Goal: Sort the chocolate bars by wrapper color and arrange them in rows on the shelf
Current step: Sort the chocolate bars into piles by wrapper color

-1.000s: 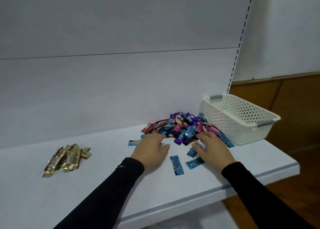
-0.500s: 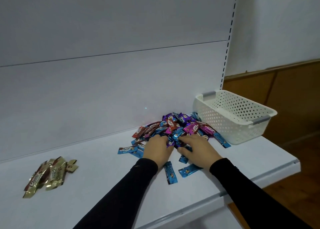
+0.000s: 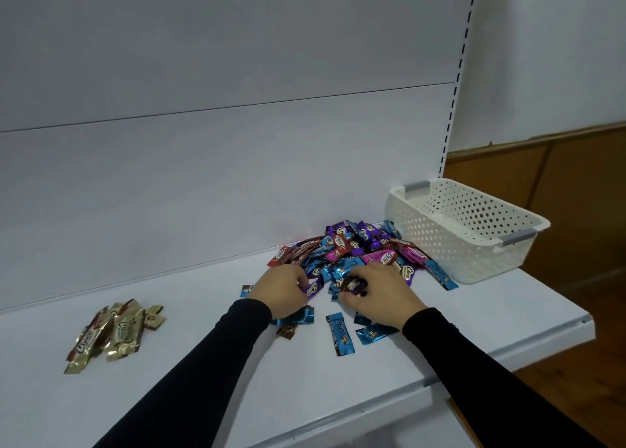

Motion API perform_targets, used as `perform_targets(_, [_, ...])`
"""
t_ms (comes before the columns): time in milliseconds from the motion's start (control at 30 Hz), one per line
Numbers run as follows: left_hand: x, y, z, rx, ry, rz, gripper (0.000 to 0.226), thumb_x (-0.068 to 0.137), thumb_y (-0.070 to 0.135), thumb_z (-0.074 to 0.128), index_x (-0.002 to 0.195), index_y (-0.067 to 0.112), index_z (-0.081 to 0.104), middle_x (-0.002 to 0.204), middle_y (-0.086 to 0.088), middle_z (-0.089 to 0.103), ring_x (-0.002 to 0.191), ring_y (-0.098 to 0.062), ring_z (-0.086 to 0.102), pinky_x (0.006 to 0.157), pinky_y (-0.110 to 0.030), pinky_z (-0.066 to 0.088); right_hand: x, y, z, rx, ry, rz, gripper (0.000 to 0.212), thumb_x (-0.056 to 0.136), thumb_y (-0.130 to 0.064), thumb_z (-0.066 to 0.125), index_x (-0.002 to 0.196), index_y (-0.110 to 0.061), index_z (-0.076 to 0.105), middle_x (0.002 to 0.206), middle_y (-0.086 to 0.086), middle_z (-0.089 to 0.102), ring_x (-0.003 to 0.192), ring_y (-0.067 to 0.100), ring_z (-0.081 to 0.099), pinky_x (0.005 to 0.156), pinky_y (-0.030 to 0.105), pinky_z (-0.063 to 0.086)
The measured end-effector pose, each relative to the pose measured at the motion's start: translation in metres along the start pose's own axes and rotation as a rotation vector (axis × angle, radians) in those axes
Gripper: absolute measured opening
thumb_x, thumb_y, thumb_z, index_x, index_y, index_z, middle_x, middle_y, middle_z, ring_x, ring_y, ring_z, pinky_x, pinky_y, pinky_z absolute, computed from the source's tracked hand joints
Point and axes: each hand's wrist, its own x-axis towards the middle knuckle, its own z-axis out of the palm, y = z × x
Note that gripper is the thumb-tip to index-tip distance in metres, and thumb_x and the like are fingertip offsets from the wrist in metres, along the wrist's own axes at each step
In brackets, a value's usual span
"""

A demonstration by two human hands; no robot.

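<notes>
A person in black sleeves worked at the near edge of a mixed pile of chocolate bars [image 3: 359, 254], heaped at centre right of the frame against the white back panel of the shelf [image 3: 203, 380]. The left hand [image 3: 283, 290] lay on the pile's left fringe with fingers curled around a purple-wrapped bar [image 3: 314, 288]. The right hand [image 3: 379, 292] sat just beside it, fingers curled over a dark brown-wrapped bar [image 3: 354, 284]. Several blue-wrapped bars [image 3: 339, 333] lay pulled clear in front of the pile, close to both wrists. At lower left of the frame, well apart from the heap, a small cluster of gold-wrapped bars [image 3: 113, 332] lay grouped but loosely overlapping rather than in a row. An empty white perforated basket [image 3: 460, 231] stood at the right end of the shelf, touching the pile.

The step in hand appeared to be picking single colours out of the heap. Sorting looked at an early stage: only gold stood apart, and red, pink, purple and blue remained mingled. The next move would likely call for lifting the gripped bars free and starting separate colour groups on the open shelf between heap and gold cluster.
</notes>
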Motion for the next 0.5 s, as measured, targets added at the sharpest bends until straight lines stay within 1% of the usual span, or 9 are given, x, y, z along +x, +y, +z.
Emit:
perform_targets(33, [0.000,0.000,0.001,0.012,-0.007,-0.008,0.025,0.093,0.024,0.067,0.117,0.018,0.064,0.115,-0.001,0.061,0.095,-0.012,0.051,0.069,-0.019,0.039,0.000,-0.002,0.000,0.022,-0.039,0.000,0.059,0.082,-0.054,0.065,0.131,-0.023,0.055,0.120,0.000,0.055,0.114,0.018,0.050,0.100,0.035,0.043])
perform_targets(67, [-0.001,0.001,0.003,0.012,-0.008,-0.018,0.025,0.093,0.028,0.067,0.115,0.018,0.063,0.112,0.000,0.062,0.093,-0.012,0.052,0.066,-0.018,0.039,0.000,-0.004,0.000,0.065,-0.079,-0.007,0.060,0.081,-0.050,0.069,0.133,-0.024,0.053,0.122,0.000,0.053,0.116,0.017,0.049,0.100,0.032,0.043])
perform_targets(133, [-0.003,0.005,0.006,0.007,0.003,-0.031,0.023,0.094,0.035,0.065,0.110,0.019,0.061,0.100,0.003,0.057,0.089,-0.011,0.052,0.060,-0.017,0.036,-0.002,-0.009,-0.001,0.144,-0.123,-0.020,0.062,0.079,-0.042,0.074,0.134,-0.026,0.051,0.125,-0.003,0.048,0.115,0.014,0.049,0.098,0.027,0.044])
perform_targets(233, [-0.005,0.007,0.015,0.028,0.040,-0.023,0.009,0.098,0.030,0.059,0.097,0.021,0.057,0.097,0.000,0.058,0.088,-0.013,0.053,0.064,-0.020,0.036,-0.005,-0.012,-0.003,0.234,-0.119,0.001,0.061,0.078,-0.031,0.077,0.133,-0.027,0.052,0.129,-0.003,0.045,0.112,0.012,0.052,0.098,0.026,0.046])
perform_targets(300, [-0.008,0.005,0.017,0.004,0.050,-0.027,0.007,0.099,0.026,0.057,0.095,0.021,0.055,0.098,-0.002,0.060,0.087,-0.013,0.053,0.059,-0.018,0.034,-0.007,-0.011,-0.004,0.303,-0.122,0.005,0.054,0.079,-0.019,0.077,0.128,-0.026,0.057,0.129,-0.004,0.043,0.110,0.010,0.052,0.096,0.021,0.045])
perform_targets(333, [-0.010,0.003,0.016,-0.021,0.055,-0.033,0.005,0.098,0.025,0.058,0.095,0.021,0.056,0.101,-0.002,0.061,0.087,-0.013,0.053,0.056,-0.017,0.033,-0.009,-0.010,-0.005,0.329,-0.127,-0.003,0.049,0.079,-0.014,0.076,0.124,-0.025,0.061,0.128,-0.004,0.043,0.109,0.010,0.052,0.096,0.021,0.045])
perform_targets(433, [-0.015,-0.005,0.007,-0.142,0.115,-0.062,0.004,0.096,0.021,0.059,0.094,0.022,0.056,0.100,0.000,0.058,0.087,-0.013,0.052,0.054,-0.015,0.031,-0.011,-0.012,-0.008,0.403,-0.123,0.002,0.037,0.080,-0.010,0.074,0.113,-0.025,0.069,0.124,-0.004,0.050,0.104,0.010,0.058,0.093,0.025,0.051])
perform_targets(500, [-0.019,-0.008,0.002,-0.253,0.135,-0.083,0.003,0.096,0.020,0.060,0.096,0.020,0.057,0.098,-0.001,0.059,0.082,-0.012,0.053,0.053,-0.015,0.033,-0.012,-0.016,-0.006,0.460,-0.077,0.019,0.030,0.082,-0.008,0.072,0.108,-0.024,0.072,0.119,-0.006,0.055,0.102,0.009,0.060,0.092,0.026,0.052])
